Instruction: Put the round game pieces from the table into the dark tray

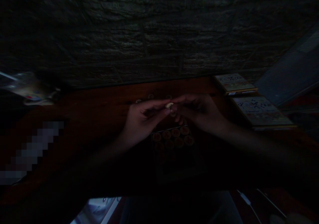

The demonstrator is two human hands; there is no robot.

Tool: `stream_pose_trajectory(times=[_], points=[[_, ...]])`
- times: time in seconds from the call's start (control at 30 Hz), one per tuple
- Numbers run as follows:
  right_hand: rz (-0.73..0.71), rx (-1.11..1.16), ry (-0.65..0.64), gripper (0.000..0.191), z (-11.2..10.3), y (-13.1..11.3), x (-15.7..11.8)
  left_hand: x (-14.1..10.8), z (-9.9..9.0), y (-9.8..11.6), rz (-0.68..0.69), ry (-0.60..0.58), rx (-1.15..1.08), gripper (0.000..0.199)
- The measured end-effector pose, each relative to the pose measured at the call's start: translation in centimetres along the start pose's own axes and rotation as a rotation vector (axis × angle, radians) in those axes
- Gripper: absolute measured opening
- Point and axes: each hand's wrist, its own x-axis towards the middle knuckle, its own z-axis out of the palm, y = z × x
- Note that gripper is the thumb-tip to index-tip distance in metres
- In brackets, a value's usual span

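Dark box (pixel 185 162), round red-marked pieces (pixel 175 132) inside

Head-worn view, forward and downward

Table (pixel 109 96) of reddish-brown wood, smooth with a dull sheen. Wall (pixel 159 31) rough, ridged and matt, like stone. Discs (pixel 175 132) pale, matt and wood-like. Boxes (pixel 259 110) look like printed card, smooth. Bag (pixel 27 86) of clear, crinkled, glossy plastic. Cable (pixel 246 199) smooth white plastic.
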Motion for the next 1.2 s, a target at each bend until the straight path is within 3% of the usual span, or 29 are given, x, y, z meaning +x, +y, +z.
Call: stream_pose_trajectory(times=[0.27,0.43,0.7,0.8,0.93,1.0,1.2], points=[[0.089,0.012,0.040,0.037,0.1,0.0,0.0,-0.4,0.1,-0.3,0.029,0.031,0.000,0.027],[0.135,0.042,-0.011,0.037,0.2,-0.3,-0.1,-0.4,-0.2,-0.6,0.069,0.010,0.072,0.027],[0.087,0.048,-0.027,0.035,0.1,0.1,0.0,-0.1,-0.1,-0.4,0.049,-0.022,0.066,0.032],[0.046,0.006,0.004,0.036,0.0,0.0,-0.1,0.3,-0.1,-0.2,-0.045,-0.021,-0.032,0.039],[-0.032,-0.059,0.041,0.036,0.0,0.1,-0.2,0.3,-0.3,-0.2,-0.322,-0.081,-0.264,0.020],[-0.070,-0.051,0.036,0.036,0.0,0.3,-0.2,0.3,-0.3,-0.1,-0.406,-0.118,-0.339,0.021],[-0.144,-0.017,-0.039,0.035,0.1,0.6,-0.4,0.5,-0.2,0.3,-0.445,-0.178,-0.236,0.040]])
